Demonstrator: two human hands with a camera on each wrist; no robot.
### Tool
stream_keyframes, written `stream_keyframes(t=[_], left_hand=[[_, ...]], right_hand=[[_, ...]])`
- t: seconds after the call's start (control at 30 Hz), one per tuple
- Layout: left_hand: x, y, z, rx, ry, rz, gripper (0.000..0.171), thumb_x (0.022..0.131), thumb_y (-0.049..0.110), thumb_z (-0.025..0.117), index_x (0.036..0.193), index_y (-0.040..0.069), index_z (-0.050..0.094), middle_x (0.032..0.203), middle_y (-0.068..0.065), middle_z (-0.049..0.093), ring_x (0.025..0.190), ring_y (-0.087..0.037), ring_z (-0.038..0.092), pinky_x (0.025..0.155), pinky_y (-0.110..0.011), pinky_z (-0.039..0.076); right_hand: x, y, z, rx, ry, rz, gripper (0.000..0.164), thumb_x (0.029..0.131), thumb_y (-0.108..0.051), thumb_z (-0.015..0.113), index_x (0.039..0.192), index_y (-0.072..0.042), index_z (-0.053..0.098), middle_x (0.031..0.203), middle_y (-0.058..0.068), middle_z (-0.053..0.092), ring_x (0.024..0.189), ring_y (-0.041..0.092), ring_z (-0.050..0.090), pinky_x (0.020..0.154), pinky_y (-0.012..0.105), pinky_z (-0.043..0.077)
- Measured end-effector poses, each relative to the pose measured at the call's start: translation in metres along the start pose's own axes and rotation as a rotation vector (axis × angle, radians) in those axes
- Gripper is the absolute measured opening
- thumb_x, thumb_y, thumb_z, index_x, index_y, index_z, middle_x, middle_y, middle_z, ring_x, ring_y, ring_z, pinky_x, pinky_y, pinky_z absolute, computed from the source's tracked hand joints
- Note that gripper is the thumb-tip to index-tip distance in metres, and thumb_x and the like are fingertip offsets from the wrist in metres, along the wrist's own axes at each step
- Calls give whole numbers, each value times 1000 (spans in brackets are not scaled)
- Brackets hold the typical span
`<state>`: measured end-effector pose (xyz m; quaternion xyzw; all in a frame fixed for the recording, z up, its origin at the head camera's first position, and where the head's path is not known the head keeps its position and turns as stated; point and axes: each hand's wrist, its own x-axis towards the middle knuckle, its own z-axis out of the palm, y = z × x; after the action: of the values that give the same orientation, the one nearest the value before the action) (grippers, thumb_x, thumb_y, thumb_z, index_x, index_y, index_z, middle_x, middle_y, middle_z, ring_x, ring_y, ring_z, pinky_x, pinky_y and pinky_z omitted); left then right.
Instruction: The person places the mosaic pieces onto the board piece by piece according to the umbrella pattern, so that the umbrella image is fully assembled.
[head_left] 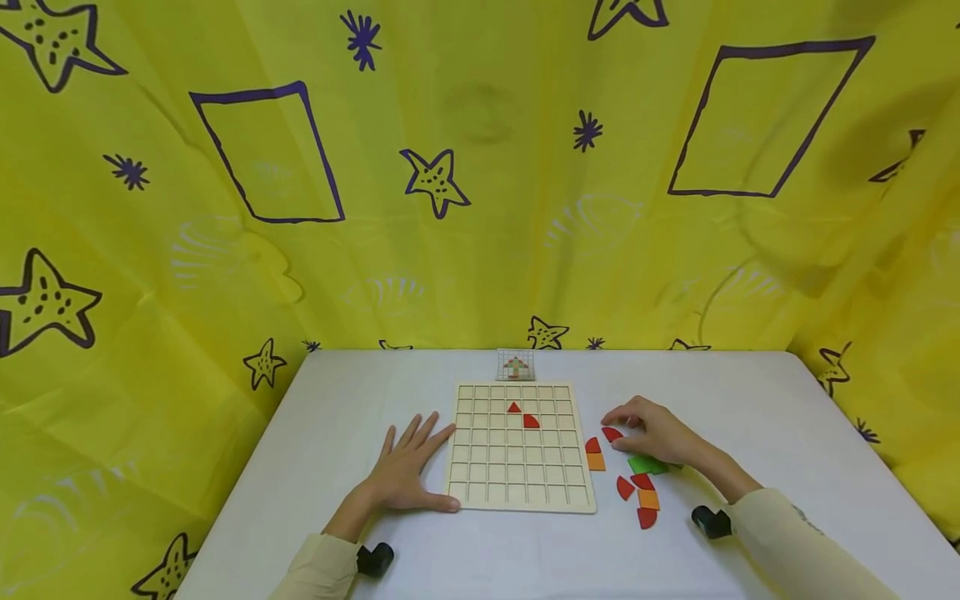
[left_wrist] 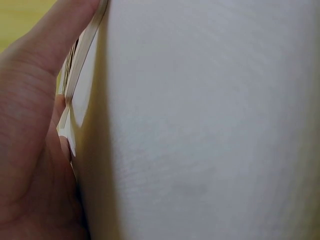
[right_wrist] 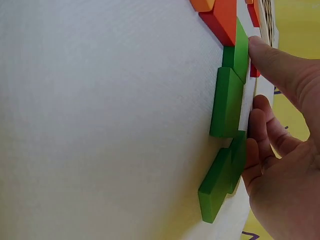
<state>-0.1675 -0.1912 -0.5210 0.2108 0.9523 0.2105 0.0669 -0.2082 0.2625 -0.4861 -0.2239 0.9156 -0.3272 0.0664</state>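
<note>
A pale wooden grid board [head_left: 516, 477] lies flat on a white table [head_left: 465, 567], holding a red triangular piece [head_left: 513, 408] and, in the cell diagonally nearer and to the right, a red quarter-circle piece [head_left: 531, 422]. Left hand [head_left: 405, 473]: fingers spread, resting at the board's left side, forefinger and thumb at its edge. Right hand [head_left: 660, 433]: thumb and forefinger stand on either side of a second red quarter-circle piece [head_left: 612, 434], right of the board; whether they press on it cannot be told. In the right wrist view the other fingers are bent, with several green blocks [right_wrist: 227, 102] lying beside that hand, some touching or overlapping. Between board and right hand, a third red quarter-circle piece [head_left: 593, 445] sits against an orange square piece [head_left: 596, 462]. Nearer the person: a red piece with a curved edge [head_left: 625, 487], apart from a column of red, orange and red pieces [head_left: 648, 500]. A small printed card [head_left: 515, 365], showing a red-and-green figure on a grid, lies beyond the board's far edge. Behind hangs a yellow curtain [head_left: 495, 267] printed with dark stars. Both sleeves [head_left: 787, 533] are cream.
</note>
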Motion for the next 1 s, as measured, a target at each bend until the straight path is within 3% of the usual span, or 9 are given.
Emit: stream_keyframes(t=[0.27, 0.53, 0.8, 1.0], left_hand=[[-2, 2, -3, 0, -13, 5, 121, 66, 82, 76, 164, 29, 28, 172, -7, 12, 158, -35, 2, 120, -68, -7], [-3, -2, 2, 4, 33, 51, 120, 66, 86, 72, 164, 31, 28, 172, -8, 14, 158, -37, 4, 118, -71, -5], [1, -8, 8, 23, 38, 40, 122, 64, 87, 72, 164, 32, 28, 173, -4, 12, 158, -35, 3, 119, -70, -5], [0, -8, 7, 10, 47, 52, 122, 63, 85, 74, 163, 31, 29, 172, -7, 14, 158, -37, 6, 118, -71, -3]], right_hand=[[-1, 4, 3, 16, 24, 10, 22, 90, -18, 81, 112, -17, 77, 104, -2, 62, 98, 21, 55, 84, 31, 52], [-2, 3, 3, 21, 35, 21, 21, 89, -18, 82, 109, -17, 76, 103, -1, 61, 96, 21, 54, 79, 29, 51], [-3, 0, 2, 8, 33, 27, 21, 90, -18, 81, 110, -16, 76, 103, -1, 62, 96, 21, 54, 81, 31, 52], [-3, -3, 0, 16, 23, 28, 22, 89, -17, 81, 111, -15, 76, 100, -2, 61, 93, 20, 53, 74, 26, 50]])
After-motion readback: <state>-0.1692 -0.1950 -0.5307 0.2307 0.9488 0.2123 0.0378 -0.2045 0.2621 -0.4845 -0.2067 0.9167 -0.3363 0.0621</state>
